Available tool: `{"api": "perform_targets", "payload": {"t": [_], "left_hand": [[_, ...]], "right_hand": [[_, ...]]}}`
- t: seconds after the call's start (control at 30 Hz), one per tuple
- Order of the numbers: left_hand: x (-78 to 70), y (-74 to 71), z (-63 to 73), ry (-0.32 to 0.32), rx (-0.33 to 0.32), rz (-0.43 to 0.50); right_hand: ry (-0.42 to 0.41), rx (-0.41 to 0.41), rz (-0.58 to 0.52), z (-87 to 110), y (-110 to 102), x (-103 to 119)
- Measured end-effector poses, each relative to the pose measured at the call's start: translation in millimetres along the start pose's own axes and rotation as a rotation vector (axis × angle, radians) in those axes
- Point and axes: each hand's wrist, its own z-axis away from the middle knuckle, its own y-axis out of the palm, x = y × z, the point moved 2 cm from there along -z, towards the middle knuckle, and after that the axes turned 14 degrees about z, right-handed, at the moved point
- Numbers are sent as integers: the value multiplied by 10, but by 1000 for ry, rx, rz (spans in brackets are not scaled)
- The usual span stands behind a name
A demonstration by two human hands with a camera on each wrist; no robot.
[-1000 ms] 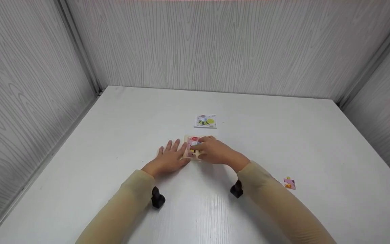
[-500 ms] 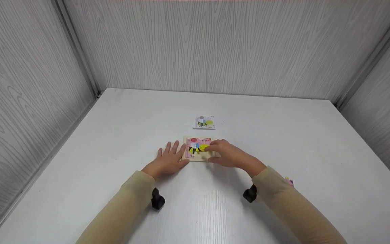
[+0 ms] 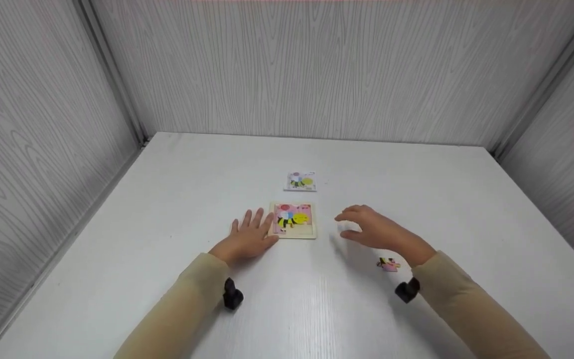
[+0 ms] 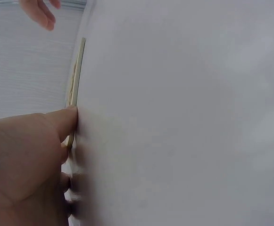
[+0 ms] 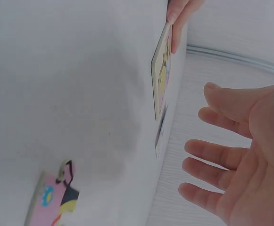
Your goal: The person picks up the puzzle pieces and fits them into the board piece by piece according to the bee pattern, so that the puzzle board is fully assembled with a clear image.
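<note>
A wooden jigsaw puzzle board [image 3: 305, 230] with a bee picture lies on the table. Most of its picture is filled, and bare wood shows at its lower right. My left hand [image 3: 247, 241] rests flat at the board's left edge, fingers spread; in the left wrist view its thumb [image 4: 67, 120] touches the board's rim. My right hand [image 3: 374, 229] hovers right of the board, holding nothing, its fingers apart and slightly bent. Below it lies a loose puzzle piece [image 3: 389, 265], pink with yellow and black. The right wrist view shows a pink puzzle piece [image 5: 52, 197] with a blue flower.
Behind the board lies a small card [image 3: 301, 181] printed with a similar bee. White table surface [image 3: 287, 299] surrounds these things. Grey wood-grain panels [image 3: 287, 70] stand at the back and both sides. My right sleeve [image 3: 471, 299] covers part of the table.
My right hand has drawn away from the puzzle board to the right, uncovering its picture. A loose piece formerly covered by the right arm now shows. The left hand stays at the board's edge.
</note>
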Motion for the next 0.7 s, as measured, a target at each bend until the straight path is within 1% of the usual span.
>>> {"api": "perform_targets", "payload": {"t": [0.17, 0.43, 0.7], "left_hand": [[-6, -11, 1, 9, 2, 4], [2, -9, 6, 11, 8, 11], [4, -8, -11, 11, 16, 1]], "right_hand": [[-6, -16, -15, 194, 11, -135], [13, 13, -26, 468, 74, -367], [74, 3, -55, 743, 101, -569]]}}
